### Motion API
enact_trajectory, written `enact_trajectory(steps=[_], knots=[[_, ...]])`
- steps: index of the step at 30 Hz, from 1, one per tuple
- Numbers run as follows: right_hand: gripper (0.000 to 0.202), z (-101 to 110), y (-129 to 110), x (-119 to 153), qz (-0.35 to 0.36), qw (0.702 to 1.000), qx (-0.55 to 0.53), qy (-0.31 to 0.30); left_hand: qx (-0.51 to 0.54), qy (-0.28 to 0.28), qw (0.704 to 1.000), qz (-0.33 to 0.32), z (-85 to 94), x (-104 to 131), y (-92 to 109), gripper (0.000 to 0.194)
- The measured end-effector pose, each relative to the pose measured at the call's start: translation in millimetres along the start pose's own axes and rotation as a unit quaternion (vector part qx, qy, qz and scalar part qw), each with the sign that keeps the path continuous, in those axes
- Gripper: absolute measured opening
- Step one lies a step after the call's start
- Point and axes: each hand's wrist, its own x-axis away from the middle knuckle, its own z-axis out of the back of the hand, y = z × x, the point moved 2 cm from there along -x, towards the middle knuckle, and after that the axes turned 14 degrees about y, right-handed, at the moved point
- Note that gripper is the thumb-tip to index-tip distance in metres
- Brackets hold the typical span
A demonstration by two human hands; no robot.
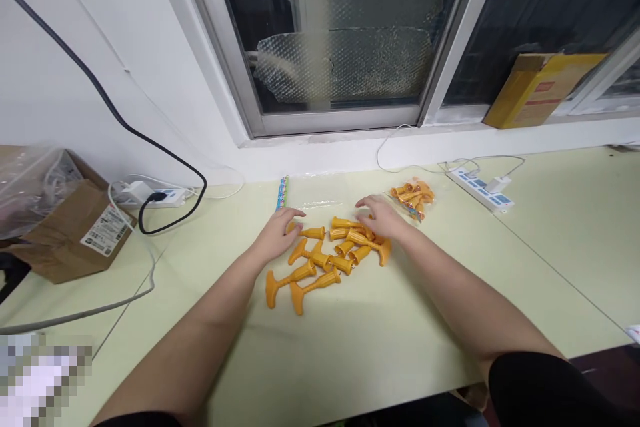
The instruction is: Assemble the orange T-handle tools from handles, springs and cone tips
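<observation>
A loose pile of orange plastic pieces (303,271), each with a T-shaped handle and a ribbed, cup-like end, lies on the table between my hands. At its left edge is my left hand (276,235), thumb and fingers apart, just over one orange piece (314,233) whose handle it partly hides. On the other side my right hand (384,217) hovers at the pile's upper right, fingers curved and spread, hiding some pieces beneath. Behind the hands a clear plastic bag (320,191) with a colourful strip lies flat. Neither hand visibly grips anything.
A clear bag of similar orange pieces (414,199) lies beyond my right hand. Power strips (481,189) and cables sit along the wall. An open cardboard box (93,227) stands at left, and a yellow carton (543,90) leans on the window.
</observation>
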Motion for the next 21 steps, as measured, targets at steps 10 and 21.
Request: enact_trajectory(steps=[10, 21], knots=[[0.057, 29, 96, 24, -0.275, 0.941, 0.178, 0.08, 0.111, 0.001, 0.99, 0.087, 21.3, 14, 48, 0.031], [0.016, 7, 91, 31, -0.113, 0.965, 0.133, 0.195, 0.22, -0.004, 0.965, 0.141, -9.7, 19, 58, 0.024]])
